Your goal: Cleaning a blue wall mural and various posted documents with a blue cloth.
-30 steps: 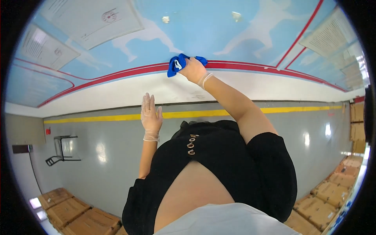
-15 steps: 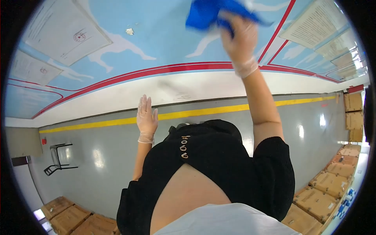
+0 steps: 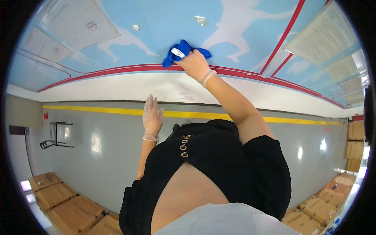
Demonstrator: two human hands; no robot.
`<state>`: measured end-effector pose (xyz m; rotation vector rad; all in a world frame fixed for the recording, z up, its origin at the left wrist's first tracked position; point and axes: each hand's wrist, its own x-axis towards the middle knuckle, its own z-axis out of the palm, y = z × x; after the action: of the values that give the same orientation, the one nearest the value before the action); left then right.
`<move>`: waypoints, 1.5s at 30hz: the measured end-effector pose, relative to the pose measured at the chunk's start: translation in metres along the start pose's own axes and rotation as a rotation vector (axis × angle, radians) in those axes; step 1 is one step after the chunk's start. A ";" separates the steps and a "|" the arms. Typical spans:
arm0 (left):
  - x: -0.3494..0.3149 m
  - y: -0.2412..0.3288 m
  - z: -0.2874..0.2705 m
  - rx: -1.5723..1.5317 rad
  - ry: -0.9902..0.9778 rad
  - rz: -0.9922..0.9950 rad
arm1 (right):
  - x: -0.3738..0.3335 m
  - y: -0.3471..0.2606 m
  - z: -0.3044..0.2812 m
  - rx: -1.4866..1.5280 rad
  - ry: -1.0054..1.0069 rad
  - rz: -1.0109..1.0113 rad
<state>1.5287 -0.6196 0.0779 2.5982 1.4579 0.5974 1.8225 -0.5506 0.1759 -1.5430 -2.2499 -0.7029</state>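
In a clear disposable glove, my right hand (image 3: 194, 64) presses a crumpled blue cloth (image 3: 181, 55) against the wall, close to its red stripe. A white tag shows on the cloth. The wall panel (image 3: 137, 43) is light blue with white figure shapes. My left hand (image 3: 152, 117), gloved the same way, hangs below the wall's white lower band (image 3: 117, 88) with its fingers stretched out and nothing in it.
Papers (image 3: 80, 21) are fixed on the wall at left, and more sheets (image 3: 317, 31) at right. Two bare patches (image 3: 201, 20) mark the blue surface. A yellow line (image 3: 125, 111) crosses the grey floor. A black chair (image 3: 56, 135) and stacked cardboard boxes (image 3: 74, 211) stand behind.
My right hand has moved the blue cloth down and to the left across the wall, uncovering a bare patch. The left hand stays outstretched, almost in place.
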 end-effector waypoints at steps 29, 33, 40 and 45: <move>0.050 0.028 0.024 -0.213 -0.226 0.479 | -0.175 0.052 -0.039 -0.160 -0.318 0.581; 0.062 0.026 0.041 -0.325 -0.308 0.578 | -0.287 -0.008 -0.064 0.090 -0.382 1.307; 0.072 0.130 0.036 -0.858 -0.632 0.596 | -0.286 -0.039 -0.129 0.498 0.179 1.396; 0.058 0.266 0.024 -1.783 -1.176 0.022 | -0.245 -0.037 -0.154 0.513 0.208 0.913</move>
<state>1.7777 -0.7108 0.1459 0.9862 0.1142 0.0703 1.8751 -0.8377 0.1675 -1.8347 -1.2020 -0.0067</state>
